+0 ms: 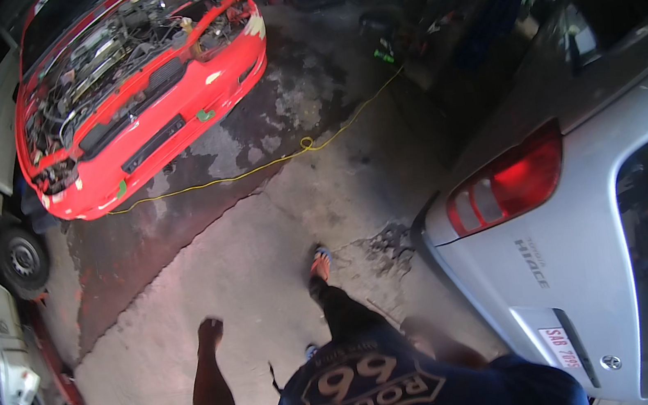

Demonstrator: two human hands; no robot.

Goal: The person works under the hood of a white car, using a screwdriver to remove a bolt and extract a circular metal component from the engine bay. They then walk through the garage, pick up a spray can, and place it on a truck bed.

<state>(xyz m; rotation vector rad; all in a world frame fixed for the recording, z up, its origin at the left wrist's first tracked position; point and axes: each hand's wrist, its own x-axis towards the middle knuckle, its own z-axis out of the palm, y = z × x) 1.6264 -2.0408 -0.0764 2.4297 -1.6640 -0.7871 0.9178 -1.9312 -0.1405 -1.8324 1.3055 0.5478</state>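
My left hand [210,332] hangs over the pale concrete floor [165,308], its fingers curled into a loose fist with nothing showing in it. My right hand [418,332] is low at my right side, smeared by motion, so its fingers cannot be made out. It is the hand nearer the silver van [578,241], which stands close on my right with its red tail light [508,186] towards me. One sandalled foot [321,262] is stretched ahead on the floor.
Ahead to the left stands a red car [186,106] with its engine bay exposed. A yellow cable [253,171] crosses the floor in front of it. A pale vehicle with a dark wheel [19,258] lines the left side. Broken concrete [396,246] lies beside the van's bumper.
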